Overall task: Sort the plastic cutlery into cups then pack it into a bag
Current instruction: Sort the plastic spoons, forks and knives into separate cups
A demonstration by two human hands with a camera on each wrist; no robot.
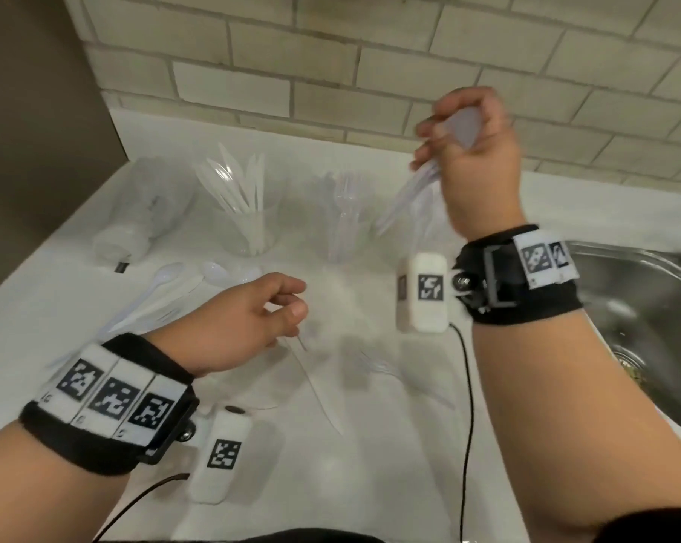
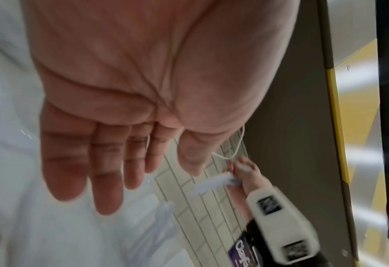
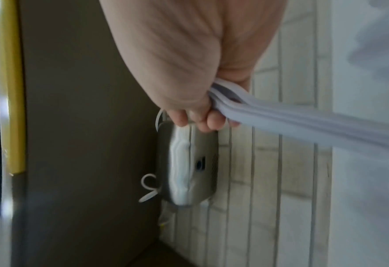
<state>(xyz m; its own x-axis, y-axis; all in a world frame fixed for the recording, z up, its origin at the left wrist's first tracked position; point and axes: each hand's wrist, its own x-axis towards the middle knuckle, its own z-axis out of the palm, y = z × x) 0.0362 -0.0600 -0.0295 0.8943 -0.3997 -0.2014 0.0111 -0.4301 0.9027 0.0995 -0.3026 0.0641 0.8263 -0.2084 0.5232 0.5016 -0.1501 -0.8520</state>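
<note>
Clear plastic cutlery pieces [image 1: 413, 194] are bunched in the right hand [image 1: 472, 150] above the clear fork cup [image 1: 346, 229], sorting apparently ongoing; the left hand [image 1: 237, 323], loosely curled, appears empty; next, lower them in.

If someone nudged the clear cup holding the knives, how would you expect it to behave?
The cup of knives would probably tip easily: the cup looks thin and clear, and the knives stand well above its rim and fan outward. It likely also slides readily on the smooth white counter. It seems light for its size.
</note>
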